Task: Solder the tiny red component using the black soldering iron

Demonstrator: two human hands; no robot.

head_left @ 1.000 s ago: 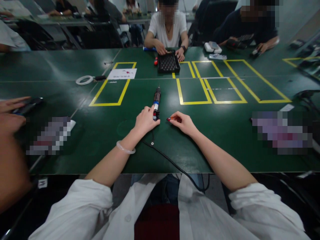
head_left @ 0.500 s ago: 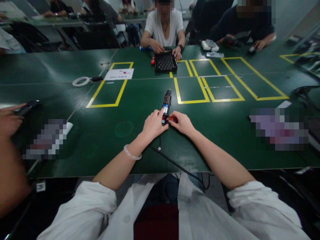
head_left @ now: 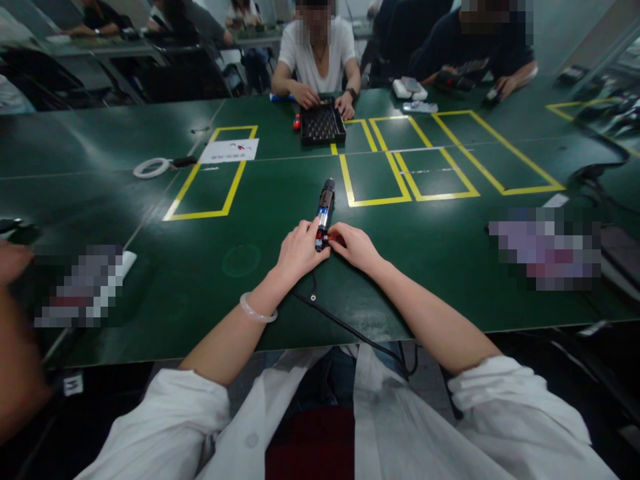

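Note:
My left hand (head_left: pixel 300 251) is closed round the lower part of a slim, corded electric screwdriver (head_left: pixel 325 203) whose casing looks opened, with silver and blue inner parts showing. It lies on the green table with its dark tip pointing away from me. At its near end, on the right side, my right hand (head_left: pixel 356 247) pinches a small orange-red part (head_left: pixel 331 238); whether this is a wire or a switch piece is too small to tell. A black cord (head_left: pixel 345 322) and a short lead with a ring terminal (head_left: pixel 313 297) run from below my left hand toward the table edge.
Yellow tape outlines (head_left: pixel 380 202) mark the green table (head_left: pixel 200 287). Across from me a person handles a black tray (head_left: pixel 323 125). A white paper (head_left: pixel 230 151) and a coiled white cable (head_left: pixel 151 168) lie to the left. A neighbour's hand (head_left: pixel 14 261) shows at the left edge.
The whole view has shifted slightly, so the table things sit further left. Both my hands keep their places on the screwdriver. The neighbour's hand at left has drawn back toward the edge.

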